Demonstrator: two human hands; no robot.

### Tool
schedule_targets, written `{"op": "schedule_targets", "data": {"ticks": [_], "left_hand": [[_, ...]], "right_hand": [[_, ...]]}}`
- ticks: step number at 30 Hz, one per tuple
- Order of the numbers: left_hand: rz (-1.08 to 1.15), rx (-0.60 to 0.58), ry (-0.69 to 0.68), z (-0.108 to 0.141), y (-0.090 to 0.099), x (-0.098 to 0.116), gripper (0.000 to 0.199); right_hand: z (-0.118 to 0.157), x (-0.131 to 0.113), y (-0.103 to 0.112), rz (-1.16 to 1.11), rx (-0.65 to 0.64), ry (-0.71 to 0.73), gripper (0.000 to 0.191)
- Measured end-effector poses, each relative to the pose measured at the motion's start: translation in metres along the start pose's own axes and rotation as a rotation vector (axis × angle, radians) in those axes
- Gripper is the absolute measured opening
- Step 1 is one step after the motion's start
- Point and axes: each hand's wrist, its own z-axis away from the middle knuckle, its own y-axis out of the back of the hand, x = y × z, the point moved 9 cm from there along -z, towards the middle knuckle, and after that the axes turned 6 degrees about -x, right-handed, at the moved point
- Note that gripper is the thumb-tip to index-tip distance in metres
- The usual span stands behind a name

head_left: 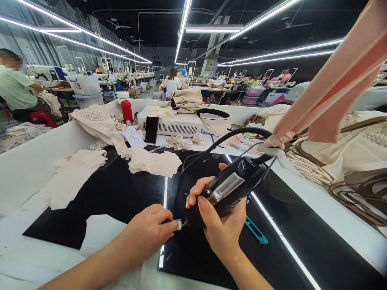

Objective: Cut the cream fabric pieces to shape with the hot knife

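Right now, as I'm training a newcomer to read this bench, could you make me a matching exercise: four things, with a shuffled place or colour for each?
Things:
1. black corded tool
2. phone
3. bottle
4. small pale piece

Places or colours:
A. in front of the vented white box
B. in the left hand
C. in the right hand
D. red

Pairs: 1-C, 2-A, 3-D, 4-B

The black surface gives passage at left; handheld tool and pink strap obstruct the right.
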Motion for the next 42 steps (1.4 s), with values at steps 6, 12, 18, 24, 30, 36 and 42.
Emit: {"op": "schedule_targets", "data": {"ticks": [6,12,18,24,30,36,42], "left_hand": [[0.005,0.015,-0.003,0.007,0.001,0.002,0.026],[0.014,0.034,-0.005,0.009,0.001,0.003,0.023],[0.010,0.061,-0.004,0.010,0.003,0.004,0.021],[-0.004,0.081,0.000,0.009,0.003,0.005,0.021],[-0.017,0.087,0.004,0.008,0.002,0.004,0.020],[0.000,0.065,0.011,0.009,0.000,0.003,0.021],[0.006,0.078,0.004,0.008,0.000,0.004,0.021]], "right_hand": [[-0.001,0.001,0.001,0.008,-0.005,-0.010,0.033],[-0.002,0.001,0.002,0.007,0.001,-0.016,0.032],[-0.002,0.001,0.001,0.021,-0.003,-0.019,0.036],[-0.002,0.002,0.002,0.022,-0.010,-0.021,0.041],[-0.007,0.004,0.004,0.047,0.015,-0.015,0.032],[-0.012,0.009,0.005,0.044,0.044,-0.019,0.030],[-0.009,0.009,0.001,0.025,0.022,-0.014,0.029]]}}
